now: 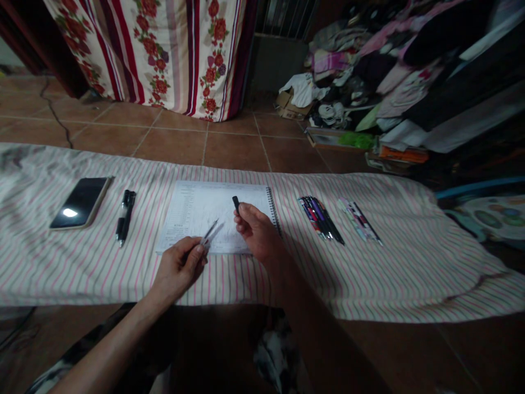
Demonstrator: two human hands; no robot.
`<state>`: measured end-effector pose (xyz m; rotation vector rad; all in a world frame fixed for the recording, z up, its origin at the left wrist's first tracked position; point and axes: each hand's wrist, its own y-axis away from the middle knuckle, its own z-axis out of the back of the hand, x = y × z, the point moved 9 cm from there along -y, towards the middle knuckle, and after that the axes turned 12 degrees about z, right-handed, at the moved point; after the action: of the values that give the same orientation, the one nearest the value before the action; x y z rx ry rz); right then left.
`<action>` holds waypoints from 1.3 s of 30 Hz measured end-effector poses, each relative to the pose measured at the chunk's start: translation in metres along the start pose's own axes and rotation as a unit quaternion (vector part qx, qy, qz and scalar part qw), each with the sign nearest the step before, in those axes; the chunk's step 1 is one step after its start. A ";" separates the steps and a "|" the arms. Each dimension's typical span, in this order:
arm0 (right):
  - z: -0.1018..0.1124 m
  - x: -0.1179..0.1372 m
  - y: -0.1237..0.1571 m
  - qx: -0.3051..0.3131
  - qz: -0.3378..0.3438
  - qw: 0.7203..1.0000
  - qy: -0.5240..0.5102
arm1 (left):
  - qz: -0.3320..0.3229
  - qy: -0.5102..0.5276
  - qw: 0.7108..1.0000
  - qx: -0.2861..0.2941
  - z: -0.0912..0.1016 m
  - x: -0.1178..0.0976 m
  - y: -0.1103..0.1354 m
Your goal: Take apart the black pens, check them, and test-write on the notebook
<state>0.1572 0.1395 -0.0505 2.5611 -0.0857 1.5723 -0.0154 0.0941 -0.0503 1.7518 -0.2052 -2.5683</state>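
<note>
My left hand point(180, 266) is closed around a thin pen body point(210, 233) whose tip points up and to the right over a spiral notebook point(197, 213). My right hand point(257, 230) pinches a small black pen cap point(235, 204) just above the notebook's page. The two hands are a little apart, both over the lower part of the open page. The notebook lies flat on a pink-striped cloth point(369, 268) spread on the floor.
A phone point(81, 202) and two black pens point(125, 216) lie left of the notebook. Two bundles of pens, dark ones point(320, 218) and lighter ones point(359, 220), lie to its right. Beyond are brown floor tiles, a floral bedspread point(164, 54) and a heap of clothes point(369, 71).
</note>
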 end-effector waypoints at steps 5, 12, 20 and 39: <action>-0.013 -0.003 0.000 0.049 -0.029 0.995 -0.084 | -0.004 -0.006 1.000 0.014 -0.003 -0.001 0.000; -0.013 -0.006 0.003 0.041 -0.044 0.995 -0.085 | -0.006 -0.015 1.000 0.011 -0.003 -0.002 -0.001; -0.013 -0.004 0.008 0.053 -0.024 0.998 0.018 | -0.005 -0.018 1.000 0.004 -0.001 -0.007 0.000; -0.014 -0.004 0.008 0.048 -0.031 0.998 0.008 | 0.008 0.005 1.000 -0.002 -0.001 -0.004 0.000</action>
<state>0.1426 0.1335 -0.0469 2.5948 0.0731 1.6132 -0.0129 0.0942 -0.0475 1.7538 -0.2141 -2.5466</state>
